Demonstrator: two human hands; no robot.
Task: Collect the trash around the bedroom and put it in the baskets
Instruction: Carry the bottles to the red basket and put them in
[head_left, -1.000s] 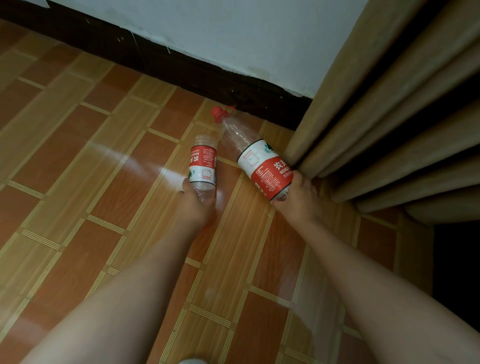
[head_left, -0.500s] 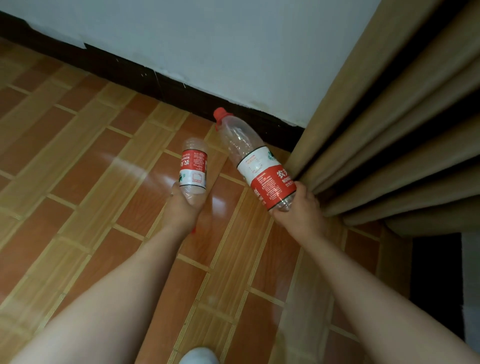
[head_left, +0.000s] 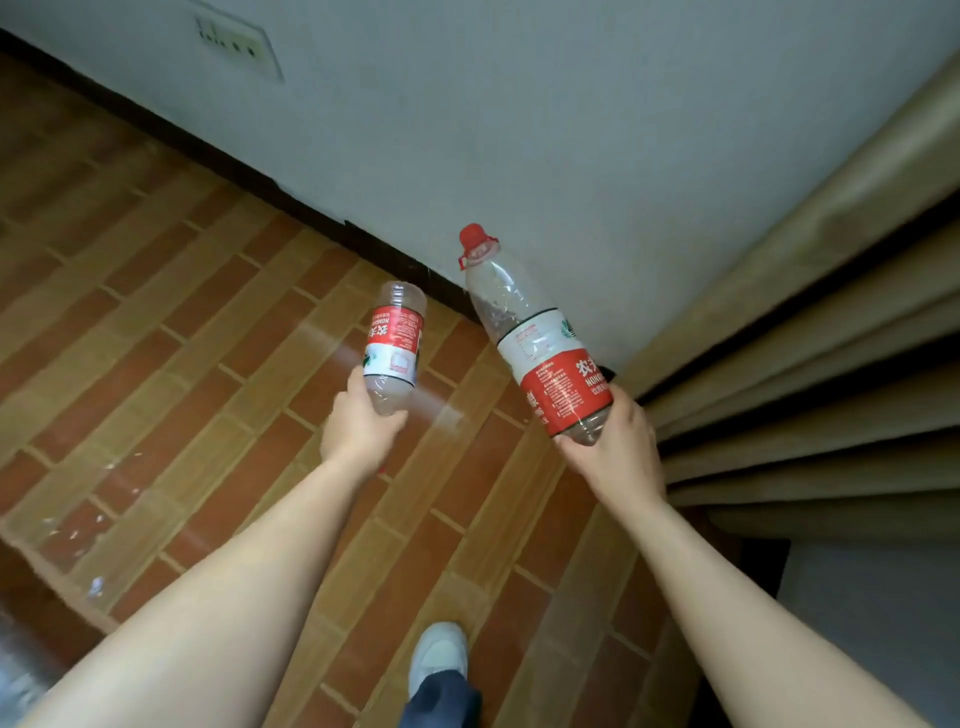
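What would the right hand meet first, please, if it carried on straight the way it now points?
Probably the white wall: the right hand and its large bottle point up-left toward it, though depth is unclear.

A small clear bottle (head_left: 393, 345) with a red-and-white label juts up from the left fingers (head_left: 358, 387); a larger red-capped bottle (head_left: 535, 345) tilts above the right fingers (head_left: 626, 415).

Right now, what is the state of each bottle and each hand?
small bottle: held by its neck end, base pointing up, off the floor
large bottle: red cap on, looks empty, held by its base
left hand: grips small bottle
right hand: grips large bottle
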